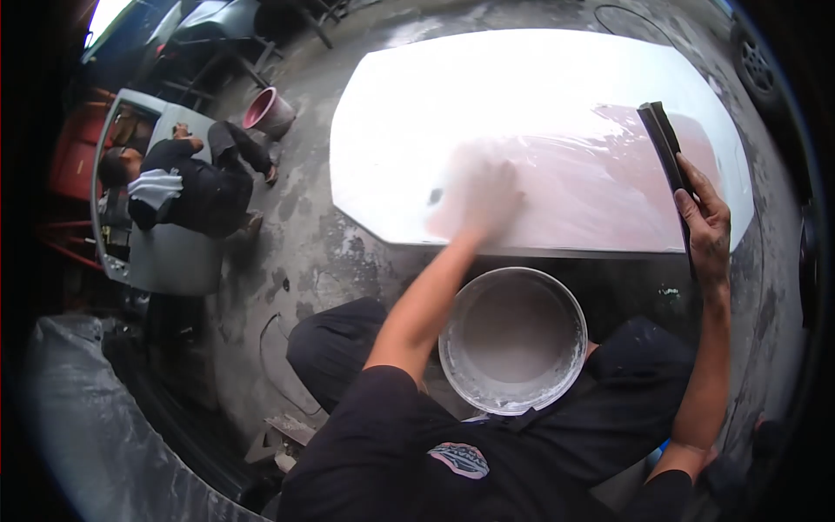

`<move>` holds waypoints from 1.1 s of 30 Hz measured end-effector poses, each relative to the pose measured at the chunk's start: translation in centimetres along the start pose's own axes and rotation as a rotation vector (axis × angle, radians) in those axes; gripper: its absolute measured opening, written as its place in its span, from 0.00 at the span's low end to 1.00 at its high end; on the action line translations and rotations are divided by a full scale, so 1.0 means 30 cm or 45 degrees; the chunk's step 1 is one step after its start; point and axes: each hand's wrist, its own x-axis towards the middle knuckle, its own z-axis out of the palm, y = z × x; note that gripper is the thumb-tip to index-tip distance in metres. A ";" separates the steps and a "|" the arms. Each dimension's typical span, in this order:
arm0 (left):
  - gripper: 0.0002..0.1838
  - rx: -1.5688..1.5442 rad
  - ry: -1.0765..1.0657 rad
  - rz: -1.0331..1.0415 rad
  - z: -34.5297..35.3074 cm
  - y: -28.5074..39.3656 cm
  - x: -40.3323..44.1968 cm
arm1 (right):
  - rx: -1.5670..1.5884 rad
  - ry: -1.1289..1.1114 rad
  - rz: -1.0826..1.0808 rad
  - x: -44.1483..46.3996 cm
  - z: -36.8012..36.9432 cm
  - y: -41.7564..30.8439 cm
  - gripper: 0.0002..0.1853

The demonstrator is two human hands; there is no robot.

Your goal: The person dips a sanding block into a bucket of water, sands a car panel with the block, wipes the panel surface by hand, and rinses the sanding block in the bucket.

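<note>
A wide white car body panel [396, 96] lies in front of me, with a wet, pinkish sanded patch [574, 187] across its near part. My left hand [494, 202] is blurred by motion and looks laid flat on the left part of that patch, fingers outstretched. Raised over the panel's right side, my right hand [709, 213] grips a long dark sanding block [663, 143], fingers and thumb wrapped around its lower part. Between my knees stands a round white bucket [571, 383] of cloudy grey-pink water [513, 335].
To the left, another person [196, 187] in dark clothes bends over a grey car door [178, 261]. A reddish bucket [271, 113] stands behind that person. Plastic sheeting [96, 418] covers something at lower left. A car wheel [755, 61] shows at upper right.
</note>
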 end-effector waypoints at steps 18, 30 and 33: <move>0.45 -0.027 0.168 0.169 0.190 0.147 0.618 | -0.018 0.078 0.075 0.003 -0.049 0.087 0.24; 0.45 0.112 0.300 -0.399 0.152 -0.822 0.687 | -0.345 0.046 -0.112 -0.010 -0.158 0.179 0.24; 0.46 0.189 0.213 -0.706 0.110 -0.809 0.707 | -0.327 0.081 -0.125 -0.014 -0.159 0.178 0.23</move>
